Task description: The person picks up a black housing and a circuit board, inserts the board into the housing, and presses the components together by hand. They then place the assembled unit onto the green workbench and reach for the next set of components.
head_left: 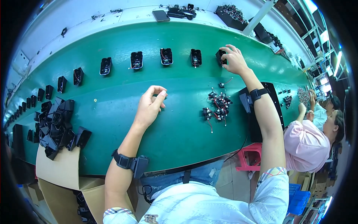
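Observation:
My right hand [235,62] reaches to the far right end of a row of small open black plastic housings. Its thumb and fingers are closed around the rightmost housing [219,54], which they partly cover. My left hand [150,104] hovers over the middle of the table, fingers loosely curled in with the thumb against the forefinger, and nothing shows in it. Beyond it stand other housings with small parts and red wires inside, such as one housing [166,56]. Between my forearms lies a heap of small black parts with wires and white connectors [220,103].
A pile of black housings [56,123] lies at the left, by an open cardboard box [56,171]. A black bin [275,106] stands beside my right forearm. Co-workers, one in a pink top [307,143], sit at the right of the green table [179,138]. A pink stool [249,156] stands below.

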The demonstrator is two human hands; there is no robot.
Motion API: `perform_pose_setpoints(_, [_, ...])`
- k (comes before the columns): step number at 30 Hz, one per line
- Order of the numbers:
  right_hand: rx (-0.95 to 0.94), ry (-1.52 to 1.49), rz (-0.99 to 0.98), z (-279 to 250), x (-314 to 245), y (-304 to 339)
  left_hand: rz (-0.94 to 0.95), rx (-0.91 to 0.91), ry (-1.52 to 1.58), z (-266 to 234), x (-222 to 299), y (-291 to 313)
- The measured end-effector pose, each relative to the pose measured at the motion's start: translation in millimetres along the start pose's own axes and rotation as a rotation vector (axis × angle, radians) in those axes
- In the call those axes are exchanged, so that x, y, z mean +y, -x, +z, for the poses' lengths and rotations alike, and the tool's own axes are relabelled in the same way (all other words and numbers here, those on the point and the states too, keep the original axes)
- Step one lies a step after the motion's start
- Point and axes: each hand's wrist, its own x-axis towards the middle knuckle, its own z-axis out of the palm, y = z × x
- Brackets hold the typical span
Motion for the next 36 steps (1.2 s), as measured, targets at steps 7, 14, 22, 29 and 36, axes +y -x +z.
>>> perform_pose_setpoints(7, [-0.022, 0.097, -0.033, 4.8, 2.9, -0.2, -0.005, -0.006, -0.009, 0.1, 1.9, 1.5])
perform_pose_setpoints(14, [-0.019, 0.101, -0.03, 6.4, 4.7, 2.2, -0.019, 0.004, -0.012, 1.7, 5.2, 3.4])
perform_pose_setpoints(22, [-0.001, 0.091, -0.015, 4.7, -3.6, 2.1, -0.011, 0.003, -0.005, -1.2, 5.3, 7.5])
perform_pose_setpoints(29, [0.007, 0.104, 0.003, -6.1, -9.0, 6.9, 0.001, -0.004, -0.026, -3.8, 6.9, 8.6])
perform_pose_setpoints(36, [0.514, -0.335, -0.065, -40.1, -65.6, 39.5, 0.02, 0.015, -0.084, -4.8, -2.2, 7.3])
